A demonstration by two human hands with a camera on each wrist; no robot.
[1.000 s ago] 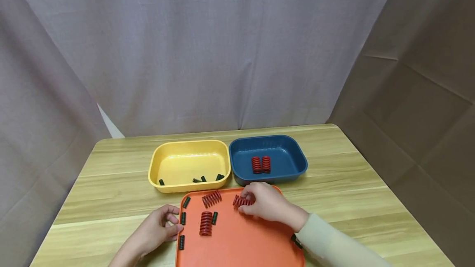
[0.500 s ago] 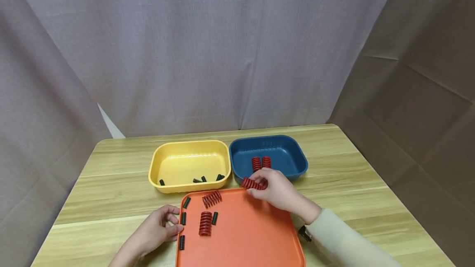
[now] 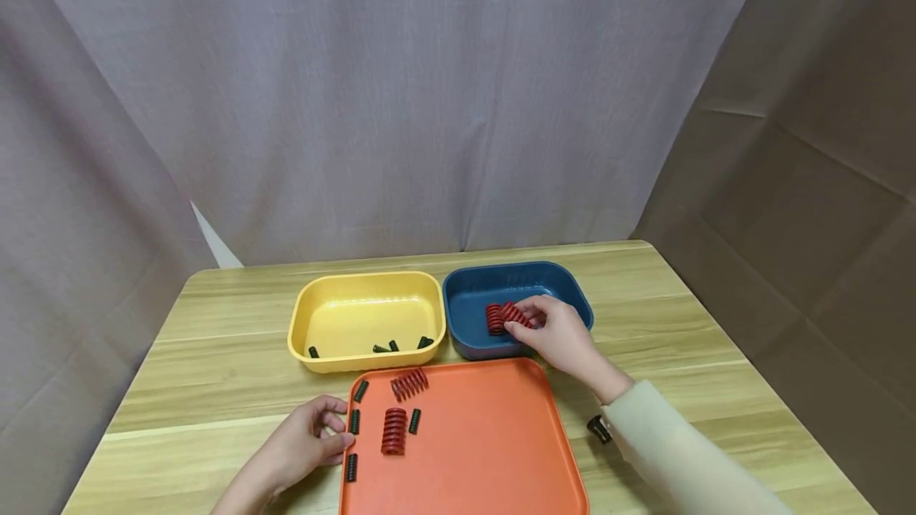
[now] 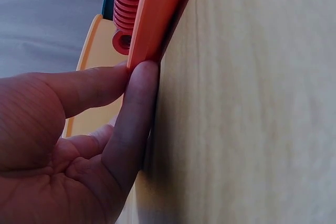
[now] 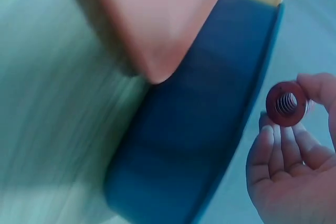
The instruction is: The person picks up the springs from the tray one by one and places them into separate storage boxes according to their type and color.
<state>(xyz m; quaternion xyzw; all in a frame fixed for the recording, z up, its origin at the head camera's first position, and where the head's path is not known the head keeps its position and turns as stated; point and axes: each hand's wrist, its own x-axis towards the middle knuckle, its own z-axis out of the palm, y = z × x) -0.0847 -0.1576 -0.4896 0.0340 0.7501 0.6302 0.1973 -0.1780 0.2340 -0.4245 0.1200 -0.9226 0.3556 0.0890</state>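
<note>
A greyish-lilac curtain (image 3: 401,102) hangs across the back, a browner cloth (image 3: 809,165) covers the right side, and I'm looking down on a wood-grain worktop (image 3: 723,388). Here's my right hand (image 3: 561,336), sleeve (image 3: 680,443) pale behind it, pinching a red spring (image 3: 517,314) at a slant over the blue bin (image 3: 487,352); whether it touches the second red spring (image 3: 494,319) in that bin, I can't tell from here. Over on the other side, my left hand (image 3: 304,439) has the near-left rim of the orange tray (image 3: 487,435) between thumb and finger, clear as day on the left wrist view. On the tray I count two red springs, one slanting near the far edge (image 3: 409,385) and a thicker one (image 3: 393,431) nearer me, a small black spring (image 3: 414,421) just beside it, and three more black springs (image 3: 354,421) along the left rim. Touching the blue bin, the yellow bin (image 3: 358,364) holds several small black pieces (image 3: 393,346), and there's a dark object (image 3: 599,428) by my right sleeve.
</note>
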